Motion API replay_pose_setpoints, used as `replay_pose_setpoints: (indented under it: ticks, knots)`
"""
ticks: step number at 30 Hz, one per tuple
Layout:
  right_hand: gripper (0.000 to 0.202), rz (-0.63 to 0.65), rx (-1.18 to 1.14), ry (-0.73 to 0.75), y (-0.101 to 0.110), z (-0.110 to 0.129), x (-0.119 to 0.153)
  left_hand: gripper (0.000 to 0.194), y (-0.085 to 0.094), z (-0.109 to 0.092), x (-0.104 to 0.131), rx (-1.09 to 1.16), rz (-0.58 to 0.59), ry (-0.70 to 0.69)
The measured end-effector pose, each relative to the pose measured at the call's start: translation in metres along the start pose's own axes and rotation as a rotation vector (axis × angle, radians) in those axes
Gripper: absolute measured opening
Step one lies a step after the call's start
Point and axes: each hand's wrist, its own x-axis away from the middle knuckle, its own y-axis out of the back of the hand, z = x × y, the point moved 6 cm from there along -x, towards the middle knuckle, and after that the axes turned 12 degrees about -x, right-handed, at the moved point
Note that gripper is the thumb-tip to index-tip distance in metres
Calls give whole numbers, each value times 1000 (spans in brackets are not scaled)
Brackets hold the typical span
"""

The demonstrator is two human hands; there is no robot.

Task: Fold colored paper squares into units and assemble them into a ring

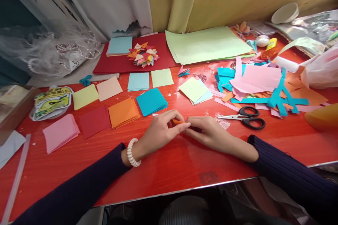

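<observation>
Near the front of the red table, my left hand point(165, 129) and my right hand point(208, 130) meet, fingertips pinched together. Between them is a small folded orange paper piece point(178, 122), with a bit of red showing inside my left fingers. Most of it is hidden by the fingers. Just beyond lie square paper stacks: teal point(152, 102), orange point(124, 113), dark red point(95, 122) and pink point(60, 133). A ring of folded multicoloured paper pieces point(143, 55) sits farther back. Black-handled scissors point(246, 116) rest right of my right hand.
Paper scraps point(261, 81) are heaped on the right. Large pale green sheets point(208, 46) lie at the back. Small folded pink and teal pieces point(183, 71) stand mid-table. A box point(18, 112) is at the left edge, and a white bowl point(285, 13) at back right.
</observation>
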Motion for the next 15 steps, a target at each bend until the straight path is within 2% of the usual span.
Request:
replay_pose_setpoints:
  ticks: [4, 7, 12, 15]
  knots:
    - [28, -12, 0, -15, -2, 2, 0, 21, 3, -6, 2, -11, -55, -64]
    - [21, -5, -8, -3, -4, 4, 1, 24, 4, -6, 4, -35, -99, -55]
    - [21, 47, -27, 52, -6, 5, 2, 18, -1, -8, 4, -123, -55, -41]
    - [22, 55, -17, 52, -7, 4, 3, 20, -1, -11, 6, -116, -68, -93]
